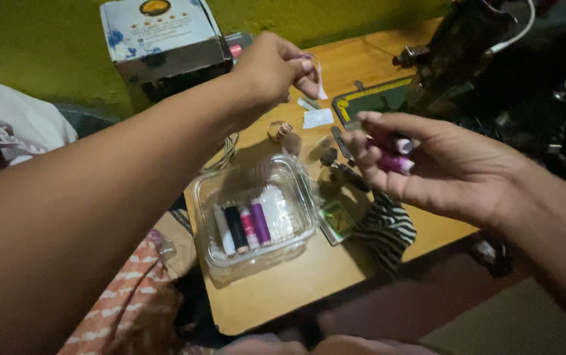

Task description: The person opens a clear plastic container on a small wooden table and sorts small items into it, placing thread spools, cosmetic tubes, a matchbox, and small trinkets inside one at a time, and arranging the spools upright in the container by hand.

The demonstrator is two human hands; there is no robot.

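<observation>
At the far left, a white cloth [13, 128] lies against the green wall, and an orange striped fabric [128, 302] hangs below your forearm; further in, a printed cardboard box [161, 36] stands at the back edge of the wooden table [296, 289]; before it, a clear plastic tub [256, 213] sits on the table with a row of thread spools [247, 227] inside, white, black, pink and purple, lying side by side. Your left hand [273, 69] is raised above the tub, its thumb and fingers pinched on a thin pale strand of thread [320, 79] that dangles from them; small white paper scraps [317, 117] lie on the table beneath. Your right hand [427, 164] hovers near the table's right edge, fingers curled around a purple spool [394, 161], which rests against your fingertips; a striped black-and-white cloth [388, 230] lies just below it; at the far right, a dark sewing machine [467, 52] stands on the table.
</observation>
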